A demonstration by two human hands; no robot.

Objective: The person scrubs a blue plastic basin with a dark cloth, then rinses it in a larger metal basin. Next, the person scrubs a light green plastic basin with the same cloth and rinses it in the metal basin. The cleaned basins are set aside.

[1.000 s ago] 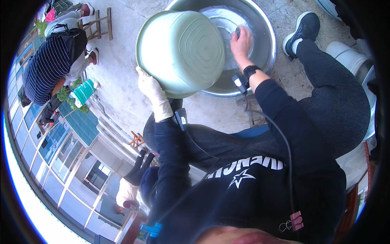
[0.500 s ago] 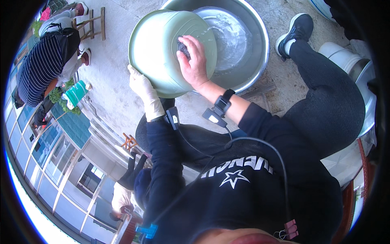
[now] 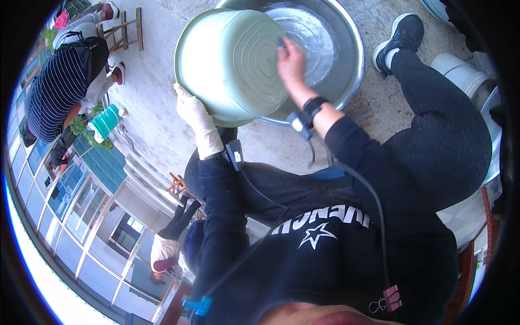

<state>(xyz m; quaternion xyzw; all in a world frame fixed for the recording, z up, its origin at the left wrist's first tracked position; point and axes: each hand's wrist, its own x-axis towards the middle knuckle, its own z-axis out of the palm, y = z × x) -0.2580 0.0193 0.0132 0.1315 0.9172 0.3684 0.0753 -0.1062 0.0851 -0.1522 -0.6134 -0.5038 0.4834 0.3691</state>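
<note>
A pale green plastic tub (image 3: 216, 62) is tipped on its side over a large metal basin (image 3: 338, 95) with water in it. The tub's ringed base faces right. My left hand (image 3: 195, 114), in a whitish glove, grips the tub's rim at its lower left. Bare and slightly blurred, my right hand (image 3: 293, 64) is at the right edge of the tub's base. Its fingers are closed on a small dark scouring pad (image 3: 281, 43), mostly hidden by them.
White buckets (image 3: 457, 73) stand beyond my right leg. Another person in a striped top (image 3: 54, 89) is at the far left by a wooden stool (image 3: 130, 32). A further person (image 3: 165, 249) is at the lower left. Cables run from my wrists up my front.
My right hand has moved right with the scouring pad, from the middle of the tub's base to its edge. The tub has turned slightly, showing more of its base. My left hand keeps its grip.
</note>
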